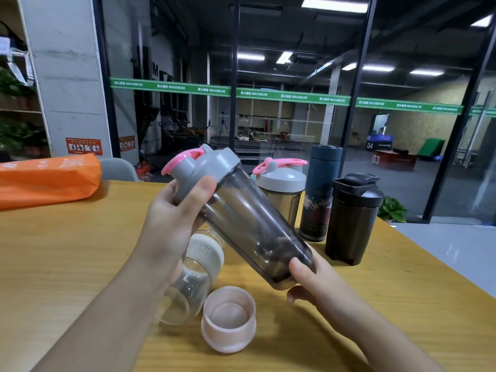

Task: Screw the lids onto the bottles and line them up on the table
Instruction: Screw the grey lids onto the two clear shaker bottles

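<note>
Head view: a person holds a smoky shaker bottle [255, 232] tilted above a wooden tabletop [80, 251], lid end toward 10 o'clock, base toward 4 o'clock.
Left hand: the left hand [174, 216] grips the bottle's grey lid [204, 170], fingers and thumb curled round its rim; a pink flip cap [179, 159] sits on top of the lid.
Right hand: the right hand [316, 280] cups the bottle's base, thumb and fingers curled round it.
Clear bottle: a clear bottle with a cream band [193, 280] lies tilted on the tabletop at 6 o'clock from the held bottle, partly hidden by the left wrist; its mouth is not visible.
Loose lid: a pale pink lid [228, 320] rests open side up just beside the clear bottle, at its 4 o'clock.
Back row: a second grey-lidded shaker [281, 194], a dark blue flask [319, 194] and a black shaker [351, 221] stand upright in a row at 2 o'clock, all capped.
Far corner: an orange bag [48, 178] lies at 10 o'clock on the tabletop.
</note>
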Available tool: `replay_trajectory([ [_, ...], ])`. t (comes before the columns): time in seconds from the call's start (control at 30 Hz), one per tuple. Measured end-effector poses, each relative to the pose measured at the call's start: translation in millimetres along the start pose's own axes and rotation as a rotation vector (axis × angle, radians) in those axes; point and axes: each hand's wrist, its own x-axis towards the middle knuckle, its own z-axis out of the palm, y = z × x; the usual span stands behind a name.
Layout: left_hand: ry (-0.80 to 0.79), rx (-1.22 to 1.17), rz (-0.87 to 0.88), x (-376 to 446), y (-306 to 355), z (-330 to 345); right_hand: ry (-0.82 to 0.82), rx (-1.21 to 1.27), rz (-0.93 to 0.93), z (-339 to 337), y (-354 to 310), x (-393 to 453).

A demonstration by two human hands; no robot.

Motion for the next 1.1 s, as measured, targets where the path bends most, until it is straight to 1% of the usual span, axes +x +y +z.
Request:
replay_trajectory([
  [0.1,0.046,0.029,0.040,14.1,10.2,2.1,-0.011,0.000,-0.019,0.5,1.8,1.1],
  [0.2,0.090,0.101,0.087,29.2,20.8,1.7,0.051,-0.017,-0.004,1.2,5.8,4.4],
  [0.4,0.229,0.297,0.182,56.8,26.5,-0.4,0.167,0.045,0.056,-4.4,17.6,17.4],
  [0.53,0.346,0.468,0.267,69.7,19.2,-5.0,0.235,0.136,0.110,-7.0,23.9,24.4],
  [0.6,0.373,0.550,0.287,77.0,14.3,-6.9,0.260,0.162,0.132,-7.1,25.5,26.6],
  [0.73,0.347,0.639,0.257,91.7,-0.8,-5.1,0.282,0.204,0.140,-5.8,26.5,27.5],
  [0.93,0.272,0.749,0.125,110.8,-23.0,-5.8,0.279,0.201,0.143,-6.4,28.3,28.3],
  [1.1,0.220,0.766,0.035,122.0,-32.8,-10.7,0.282,0.216,0.135,-6.4,28.3,27.8],
])
